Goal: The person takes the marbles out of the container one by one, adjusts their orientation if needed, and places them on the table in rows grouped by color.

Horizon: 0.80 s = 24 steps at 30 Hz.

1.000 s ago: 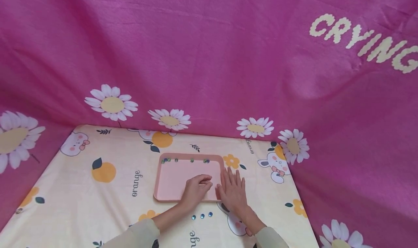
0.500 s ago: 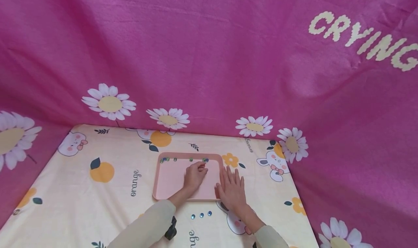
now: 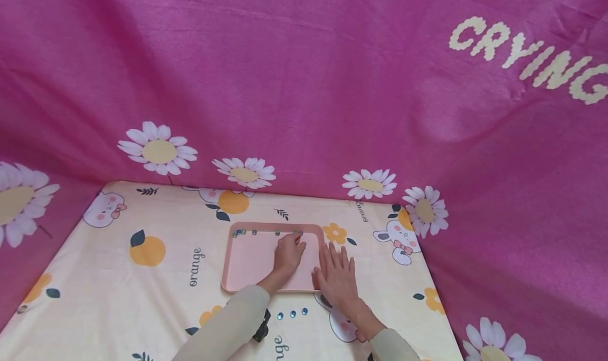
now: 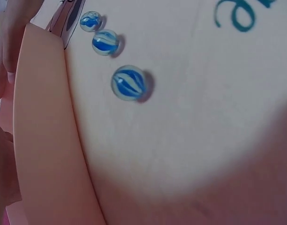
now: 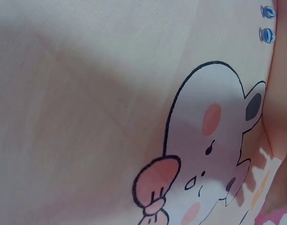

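Observation:
A shallow pink tray [image 3: 252, 266] lies on the cloth, with several green and blue marbles [image 3: 244, 232] along its far wall. My left hand [image 3: 288, 254] reaches into the tray, its fingers bent and fingertips right at a pair of marbles [image 3: 298, 233] near the far right corner. Those fingertips partly cover the pair, so I cannot tell if one is pinched. Spread out straight, my right hand [image 3: 341, 279] rests along the tray's right wall. Three blue-swirled glass marbles [image 4: 128, 83] lie on the cloth just outside the near wall [image 4: 45, 122].
A cream cloth [image 3: 176, 297] printed with rabbits, oranges and flowers covers the table. Pink fabric [image 3: 304, 86] with daisies hangs behind it and at both sides. The right wrist view shows a printed rabbit [image 5: 204, 126] near the tray's corner.
My left hand has moved forward inside the tray, then slightly right, to the pair of marbles at the far wall. The right hand has stayed in place.

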Tool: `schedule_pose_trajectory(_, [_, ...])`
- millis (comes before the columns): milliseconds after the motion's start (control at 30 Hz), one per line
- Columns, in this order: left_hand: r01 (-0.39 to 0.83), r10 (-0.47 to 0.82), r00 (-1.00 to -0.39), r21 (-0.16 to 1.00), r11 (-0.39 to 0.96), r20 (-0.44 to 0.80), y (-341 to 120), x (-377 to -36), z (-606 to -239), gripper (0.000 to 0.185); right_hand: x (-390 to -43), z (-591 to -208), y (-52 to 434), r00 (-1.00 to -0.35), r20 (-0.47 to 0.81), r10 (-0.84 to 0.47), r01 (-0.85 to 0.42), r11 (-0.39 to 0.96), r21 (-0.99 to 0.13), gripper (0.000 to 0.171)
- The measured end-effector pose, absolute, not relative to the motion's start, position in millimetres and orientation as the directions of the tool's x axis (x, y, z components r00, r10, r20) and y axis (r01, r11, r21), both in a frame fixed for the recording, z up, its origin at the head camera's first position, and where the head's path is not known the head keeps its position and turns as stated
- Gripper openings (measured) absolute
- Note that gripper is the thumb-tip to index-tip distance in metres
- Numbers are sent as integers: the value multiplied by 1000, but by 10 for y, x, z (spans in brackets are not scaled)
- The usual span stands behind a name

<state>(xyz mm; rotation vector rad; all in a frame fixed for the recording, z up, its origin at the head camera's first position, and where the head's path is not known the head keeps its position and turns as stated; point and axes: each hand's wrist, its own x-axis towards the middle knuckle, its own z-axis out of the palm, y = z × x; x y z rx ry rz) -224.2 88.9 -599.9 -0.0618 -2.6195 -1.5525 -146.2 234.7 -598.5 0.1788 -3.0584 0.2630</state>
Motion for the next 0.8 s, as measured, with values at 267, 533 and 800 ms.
schedule_pose_trajectory(267, [73,-13,-995,846,528,95,935,-2293,-5977,29,-1474,-5984,2352,-992,72,-105,-115,980,-161,71])
schedule_pose_trajectory(533, [105,-19,-989,796,596,145,932,-2334,-5970,21,-1466,-5999,2351,-990,76,-117,-127,980,-154,71])
schedule_pose_trajectory(800, [96,-18,-990,750,655,143,965,-2410,-5978,17,-1460,-6002,2349,-986,107,-126,-143,975,-172,70])
